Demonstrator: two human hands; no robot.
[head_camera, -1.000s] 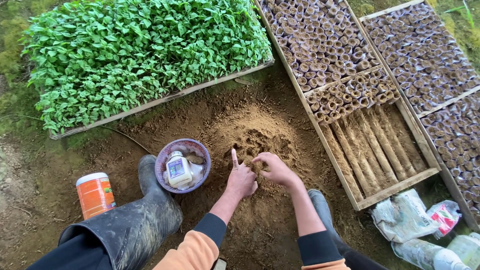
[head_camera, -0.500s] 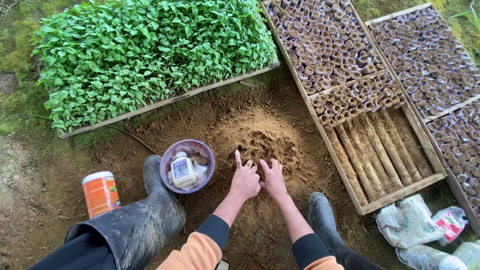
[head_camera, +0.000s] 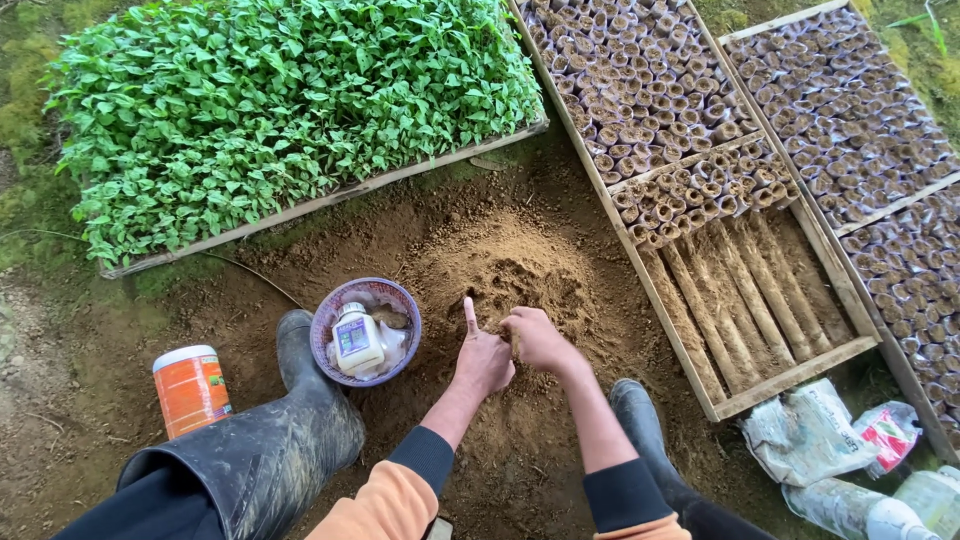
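Your hands have drawn together: your right hand (head_camera: 540, 340) now curls its fingers shut on a pinch of soil (head_camera: 510, 275) from the heap just beyond them, your left hand (head_camera: 482, 360) alongside, loose, forefinger raised.

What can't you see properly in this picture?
Head view only:
- Right hand: its fingertips are buried in the soil mound, so any grasp is hidden.
- Left hand: its palm faces down, unseen.
- Purple bowl: the white bottle covers what lies beneath.
- Plastic bottles: cut off by the bottom right edge.
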